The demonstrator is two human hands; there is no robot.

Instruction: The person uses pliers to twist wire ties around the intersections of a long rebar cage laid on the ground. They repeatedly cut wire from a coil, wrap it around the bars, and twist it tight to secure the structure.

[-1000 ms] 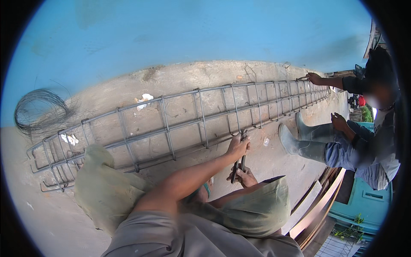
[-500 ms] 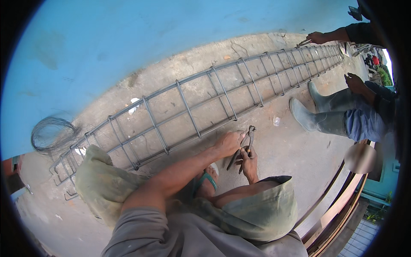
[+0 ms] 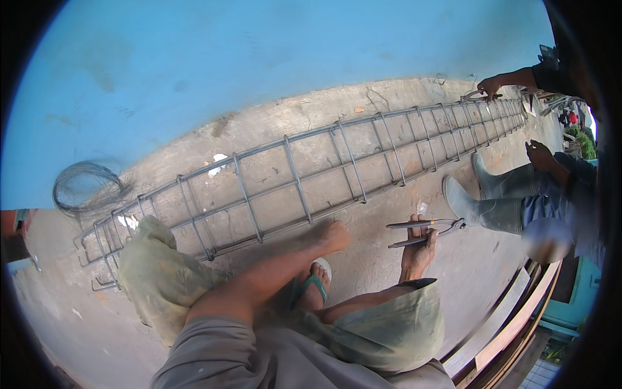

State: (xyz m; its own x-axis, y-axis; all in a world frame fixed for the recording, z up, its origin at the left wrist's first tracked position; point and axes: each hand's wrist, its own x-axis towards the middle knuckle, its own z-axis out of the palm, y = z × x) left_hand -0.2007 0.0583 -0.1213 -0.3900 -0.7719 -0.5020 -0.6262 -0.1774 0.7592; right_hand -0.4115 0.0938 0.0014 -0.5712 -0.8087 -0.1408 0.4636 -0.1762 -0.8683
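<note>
In my right hand is a pair of end-cutting pincers, handles spread apart and jaws pointing right toward a co-worker's boots. My left hand is curled into a fist beside the near edge of a long rebar cage. Its fingers are mostly hidden, so I cannot make out whether anything is in them. Square stirrups cross the cage's long bars as it lies on the concrete floor. At its far right end, a co-worker's hand holds another pair of pincers at the top bar.
A coil of thin wire lies beyond the cage's left end, by the blue wall. Grey rubber boots stand at right, below the co-worker's other hand. Wooden boards line the lower right. My sandalled foot is below my left hand.
My right hand has moved right with the pincers, which now point right with handles spread. My left hand has come away from them. The view has tilted, shifting the scene lower.
</note>
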